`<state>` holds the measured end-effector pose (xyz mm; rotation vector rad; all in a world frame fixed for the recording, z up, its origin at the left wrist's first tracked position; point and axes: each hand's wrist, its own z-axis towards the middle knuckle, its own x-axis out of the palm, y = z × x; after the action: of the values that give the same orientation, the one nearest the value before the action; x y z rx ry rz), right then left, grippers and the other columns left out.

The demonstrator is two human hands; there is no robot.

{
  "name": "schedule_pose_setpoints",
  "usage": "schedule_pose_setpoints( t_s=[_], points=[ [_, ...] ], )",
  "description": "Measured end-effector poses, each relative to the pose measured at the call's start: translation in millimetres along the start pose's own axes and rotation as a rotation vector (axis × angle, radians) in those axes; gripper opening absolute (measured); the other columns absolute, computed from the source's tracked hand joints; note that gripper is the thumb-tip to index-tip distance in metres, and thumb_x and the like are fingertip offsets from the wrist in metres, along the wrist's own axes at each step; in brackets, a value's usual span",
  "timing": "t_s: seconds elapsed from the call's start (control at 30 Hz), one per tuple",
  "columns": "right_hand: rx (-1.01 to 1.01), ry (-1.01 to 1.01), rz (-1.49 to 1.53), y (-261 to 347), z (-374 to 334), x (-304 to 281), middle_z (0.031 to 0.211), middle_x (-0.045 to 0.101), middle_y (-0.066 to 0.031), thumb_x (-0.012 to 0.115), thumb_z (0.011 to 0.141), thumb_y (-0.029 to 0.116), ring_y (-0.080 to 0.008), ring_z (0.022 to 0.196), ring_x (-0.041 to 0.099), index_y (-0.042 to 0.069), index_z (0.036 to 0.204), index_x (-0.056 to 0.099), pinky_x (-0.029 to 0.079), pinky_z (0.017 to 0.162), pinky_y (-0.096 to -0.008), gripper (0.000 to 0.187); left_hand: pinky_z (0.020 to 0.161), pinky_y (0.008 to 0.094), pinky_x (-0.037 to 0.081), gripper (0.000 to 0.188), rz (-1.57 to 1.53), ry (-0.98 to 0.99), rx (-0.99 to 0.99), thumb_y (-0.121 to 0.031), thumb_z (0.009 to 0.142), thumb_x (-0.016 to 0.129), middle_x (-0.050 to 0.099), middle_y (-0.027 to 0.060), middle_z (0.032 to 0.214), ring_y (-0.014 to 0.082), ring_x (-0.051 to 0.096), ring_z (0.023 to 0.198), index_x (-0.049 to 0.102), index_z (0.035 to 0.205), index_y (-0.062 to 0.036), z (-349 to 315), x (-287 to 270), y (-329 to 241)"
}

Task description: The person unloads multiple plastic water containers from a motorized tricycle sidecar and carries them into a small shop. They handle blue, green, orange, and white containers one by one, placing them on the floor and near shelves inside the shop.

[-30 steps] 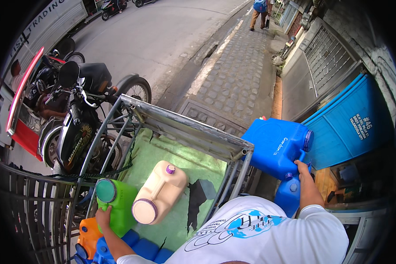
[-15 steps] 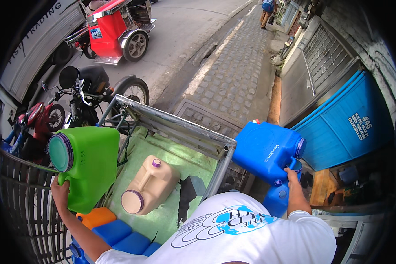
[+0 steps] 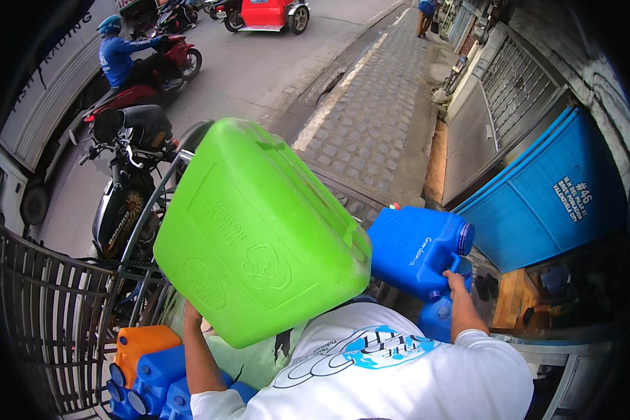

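A large bright green water jug (image 3: 259, 224) is raised in front of me, its broad embossed side toward me. My left hand (image 3: 193, 316) holds it from below on the left; the jug covers most of the fingers. On the right, my right hand (image 3: 456, 281) is closed on the handle of a blue water jug (image 3: 418, 248), which has a large dark-rimmed cap. A second blue jug (image 3: 437, 316) is just below that one. The green cart floor (image 3: 241, 358) shows beneath the green jug.
An orange jug (image 3: 147, 346) and several blue jugs (image 3: 157, 371) crowd the lower left, beside black metal bars (image 3: 49, 308). A parked motorcycle (image 3: 122, 203) stands beyond the cart. A rider (image 3: 119, 59) passes on the road. A blue gate (image 3: 539, 203) is at right.
My left hand has swung the green jug rightward and up across the cart, hiding the beige jug. The right hand stays on the blue jug. The red tricycle has moved away; a motorcycle rider has appeared.
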<state>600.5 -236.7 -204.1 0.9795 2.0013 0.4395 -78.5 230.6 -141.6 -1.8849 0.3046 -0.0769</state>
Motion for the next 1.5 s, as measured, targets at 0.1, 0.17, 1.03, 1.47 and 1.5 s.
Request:
schedule_pose_setpoints(
  t_s=[0.1,0.17,1.03,1.47,1.5],
  points=[
    [-0.014,-0.01,0.099,1,-4,-5,0.097,0.063,-0.0151,0.066,0.077,0.018,-0.0264,0.082,0.061,-0.001,0.1,0.058,0.049,0.075,-0.0399,0.031,0.085,0.0329,0.049,0.049,0.385,0.046,-0.107,-0.031,0.088,0.062,0.064,0.0155,0.116,0.0249,0.061,0.103,0.057,0.122,0.0038,25,27,19],
    [-0.037,0.033,0.078,1,-8,-13,0.088,0.061,-0.0122,0.066,0.077,0.016,-0.0246,0.078,0.06,0.001,0.096,0.058,0.048,0.075,-0.0376,0.026,0.085,0.0337,0.05,0.049,0.585,0.109,-0.124,-0.032,0.084,0.065,0.066,0.0179,0.109,0.0264,0.062,0.101,0.061,0.116,0.0043,35,30,20],
    [0.239,0.144,0.111,-39,122,-96,0.127,0.052,-0.0205,0.068,0.074,0.023,-0.0327,0.115,0.05,-0.003,0.126,0.05,0.039,0.096,-0.0446,0.061,0.069,0.032,0.047,0.05,-0.141,0.004,0.076,-0.028,0.079,0.067,0.059,0.0045,0.094,0.0181,0.059,0.081,0.053,0.121,-0.0048,-67,151,-197],
    [0.107,-0.118,0.476,-69,209,-199,0.088,0.06,-0.0074,0.07,0.075,0.028,-0.0188,0.083,0.054,0.002,0.094,0.065,0.043,0.074,-0.0345,0.033,0.084,0.0358,0.048,0.051,0.362,0.142,0.398,-0.031,0.089,0.065,0.06,0.0099,0.11,0.0213,0.058,0.102,0.05,0.127,-0.0002,36,400,-424],
    [0.099,-0.131,0.569,-69,214,-217,0.089,0.06,-0.007,0.07,0.075,0.029,-0.0184,0.085,0.054,0.003,0.095,0.065,0.042,0.075,-0.0346,0.033,0.084,0.036,0.048,0.051,0.364,0.177,0.391,-0.031,0.089,0.065,0.06,0.0102,0.111,0.0216,0.058,0.102,0.05,0.127,0.0,47,431,-434]
  ],
)
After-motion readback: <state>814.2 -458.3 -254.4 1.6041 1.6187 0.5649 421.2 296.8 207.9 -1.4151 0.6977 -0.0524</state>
